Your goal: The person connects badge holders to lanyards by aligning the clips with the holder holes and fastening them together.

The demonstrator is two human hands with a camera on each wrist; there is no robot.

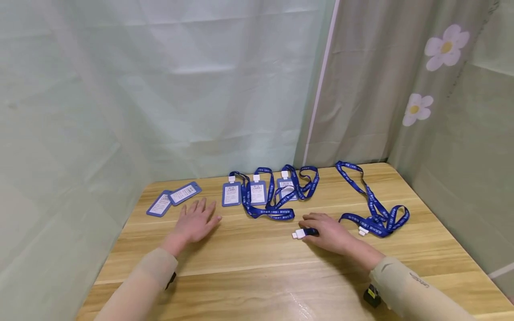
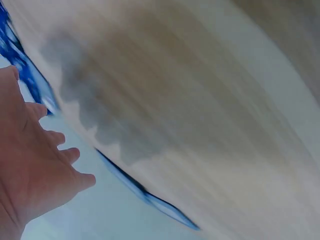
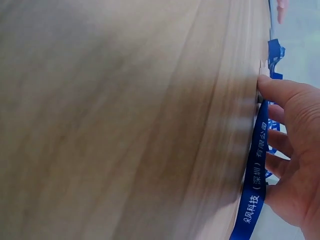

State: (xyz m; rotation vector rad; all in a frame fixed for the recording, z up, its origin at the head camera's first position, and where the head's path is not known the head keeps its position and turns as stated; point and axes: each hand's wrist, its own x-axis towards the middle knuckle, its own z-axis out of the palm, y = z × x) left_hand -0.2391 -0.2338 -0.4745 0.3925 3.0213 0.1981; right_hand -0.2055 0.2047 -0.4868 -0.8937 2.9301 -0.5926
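My right hand (image 1: 327, 234) pinches a blue lanyard near its white plastic clip (image 1: 299, 234), which points left over the table. In the right wrist view, the thumb and fingers hold the clip end, and the printed blue strap (image 3: 255, 172) trails below the palm. My left hand (image 1: 196, 223) is palm down with fingers spread, holding nothing. Beside it lie two loose blue card holders, one (image 1: 184, 193) overlapping the other (image 1: 159, 204). The left wrist view shows the left fingers extended above the table, with holder edges (image 2: 145, 195) seen side-on and blurred.
Along the back stand out three card holders with lanyards: a left one (image 1: 231, 195), a middle one (image 1: 258, 193) and a right one (image 1: 286, 189) partly under its strap. More blue lanyard (image 1: 377, 223) lies tangled at the right. Curtains (image 1: 225, 89) hang behind the wooden table (image 1: 249, 281).
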